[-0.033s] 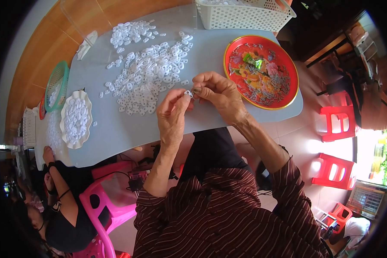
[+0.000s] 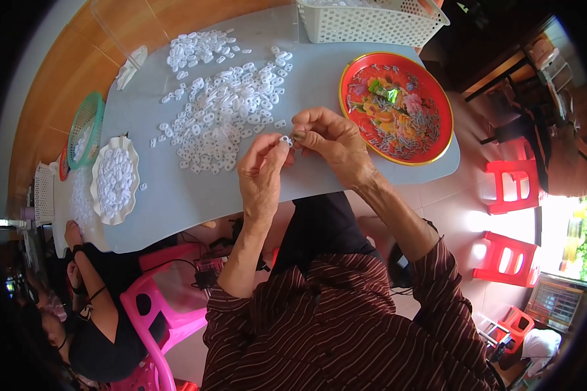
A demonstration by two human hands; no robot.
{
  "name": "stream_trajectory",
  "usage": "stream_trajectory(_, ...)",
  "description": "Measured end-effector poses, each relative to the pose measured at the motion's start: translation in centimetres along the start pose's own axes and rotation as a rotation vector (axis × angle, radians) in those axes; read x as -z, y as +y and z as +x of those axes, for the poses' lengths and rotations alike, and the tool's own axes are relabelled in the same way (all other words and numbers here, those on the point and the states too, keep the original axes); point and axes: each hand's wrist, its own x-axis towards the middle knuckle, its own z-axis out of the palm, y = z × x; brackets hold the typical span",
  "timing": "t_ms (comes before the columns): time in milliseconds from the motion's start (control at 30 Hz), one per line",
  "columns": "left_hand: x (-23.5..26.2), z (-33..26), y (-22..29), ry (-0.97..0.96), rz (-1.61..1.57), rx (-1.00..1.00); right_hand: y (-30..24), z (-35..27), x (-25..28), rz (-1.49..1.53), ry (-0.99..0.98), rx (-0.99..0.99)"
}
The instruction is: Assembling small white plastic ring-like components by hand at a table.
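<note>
Both hands meet just above the near edge of the grey table (image 2: 176,202). The left hand (image 2: 262,173) has thumb and forefinger pressed together on a small white plastic piece (image 2: 285,139), which sits right at its fingertips. The right hand (image 2: 332,140) closes its fingertips in from the other side, touching the same piece; whether it also grips something thin of its own is too small to tell. The remaining fingers of both hands are curled loosely.

Just beyond the fingertips, to the left, lies a loose heap of white plastic pieces (image 2: 225,114), small, smooth and ring-like, scattered flat on the matte tabletop. To the right of the right hand sits a round red tray (image 2: 437,104) with a gold rim, glossy, holding thin metallic bits over a flowered pattern. Farther left of the left hand stands a white scalloped dish (image 2: 98,195) filled with more white pieces, then a green mesh basket (image 2: 78,124). Farthest off is a white perforated plastic basket (image 2: 372,26).
</note>
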Motion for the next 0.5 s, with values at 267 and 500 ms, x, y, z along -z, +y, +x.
stream_trajectory(267, -0.43, -0.08, 0.12, -0.017, 0.048, -0.037, 0.19, -0.23, 0.05, 0.023, 0.01, 0.032)
stream_trajectory(500, -0.55, -0.22, 0.15, -0.008, 0.094, -0.033, 0.44, -0.41, 0.02, 0.03, 0.024, 0.041)
